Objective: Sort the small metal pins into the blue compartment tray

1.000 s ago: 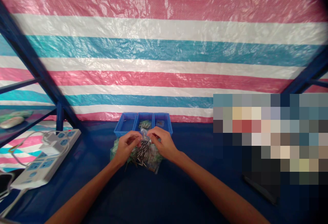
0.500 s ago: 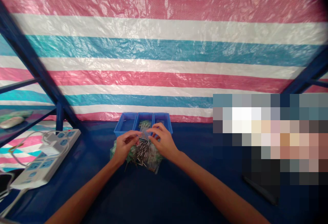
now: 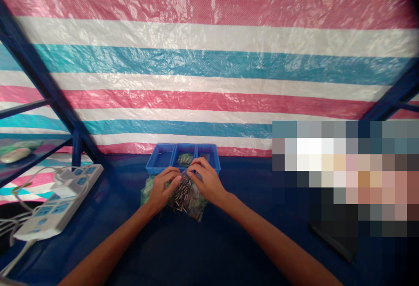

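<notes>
A pile of thin metal pins or screws (image 3: 179,199) lies on the blue tabletop, with my hands just above its far side. My left hand (image 3: 163,186) is closed, thumb and fingertips together at the left edge of a small clear plastic bag (image 3: 186,173). From the other side my right hand (image 3: 209,180) pinches the same bag, its fingers bent over it. The fingers partly cover the bag, so its contents cannot be made out. Green plastic bagging (image 3: 146,190) lies left of the pile; clear plastic packets (image 3: 198,209) lie on its right.
Behind my hands stands a blue three-compartment tray (image 3: 159,169), with greenish packets (image 3: 185,159) in its middle section. A white power strip (image 3: 42,227) with cables is at the left. A dark, thin object (image 3: 332,243) lies right, near a blurred-out area. Blue frame posts (image 3: 76,148) flank the table.
Both hands have come slightly closer together and lower over the pile. The clear bag, earlier held up between the fingertips, now shows less.
</notes>
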The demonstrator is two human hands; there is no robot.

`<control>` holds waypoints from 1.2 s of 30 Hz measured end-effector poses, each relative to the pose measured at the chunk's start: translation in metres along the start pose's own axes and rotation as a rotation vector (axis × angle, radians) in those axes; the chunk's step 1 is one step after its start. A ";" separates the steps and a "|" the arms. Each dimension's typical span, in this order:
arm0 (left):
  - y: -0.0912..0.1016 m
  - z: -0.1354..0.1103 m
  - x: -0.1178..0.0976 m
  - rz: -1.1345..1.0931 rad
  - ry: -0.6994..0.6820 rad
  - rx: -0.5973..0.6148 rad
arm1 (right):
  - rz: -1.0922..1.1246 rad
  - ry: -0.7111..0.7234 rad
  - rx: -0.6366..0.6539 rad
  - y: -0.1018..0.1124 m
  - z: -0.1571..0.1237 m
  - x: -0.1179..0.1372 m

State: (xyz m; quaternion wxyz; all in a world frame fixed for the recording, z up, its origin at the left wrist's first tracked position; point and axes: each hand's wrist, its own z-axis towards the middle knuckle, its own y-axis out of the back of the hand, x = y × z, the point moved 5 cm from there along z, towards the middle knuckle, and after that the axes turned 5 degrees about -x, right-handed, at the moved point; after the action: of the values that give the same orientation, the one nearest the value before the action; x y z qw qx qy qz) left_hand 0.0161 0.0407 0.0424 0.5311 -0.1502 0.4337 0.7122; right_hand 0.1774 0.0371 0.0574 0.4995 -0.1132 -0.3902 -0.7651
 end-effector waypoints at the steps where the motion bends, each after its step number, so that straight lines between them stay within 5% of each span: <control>1: 0.000 0.000 0.000 0.020 -0.007 -0.011 | 0.000 0.004 0.014 -0.001 0.000 0.000; 11: 0.000 0.000 -0.003 0.034 0.005 -0.059 | -0.008 -0.008 0.038 -0.003 0.003 -0.002; 19: 0.006 0.001 0.004 -0.073 0.182 -0.145 | -0.014 -0.083 -0.096 0.016 0.015 -0.005; 25: 0.006 0.005 0.014 -0.180 0.318 -0.187 | -0.051 -0.071 -0.023 0.007 0.012 -0.004; 36: -0.013 0.002 0.040 -0.620 0.502 -0.047 | -0.169 0.037 0.083 -0.004 0.003 -0.001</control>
State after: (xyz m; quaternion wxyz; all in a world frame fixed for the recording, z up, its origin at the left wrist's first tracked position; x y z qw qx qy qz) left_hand 0.0124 0.0682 0.0100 0.5949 -0.4554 0.4677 0.4690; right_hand 0.1736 0.0410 0.0572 0.4444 -0.0450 -0.4204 -0.7898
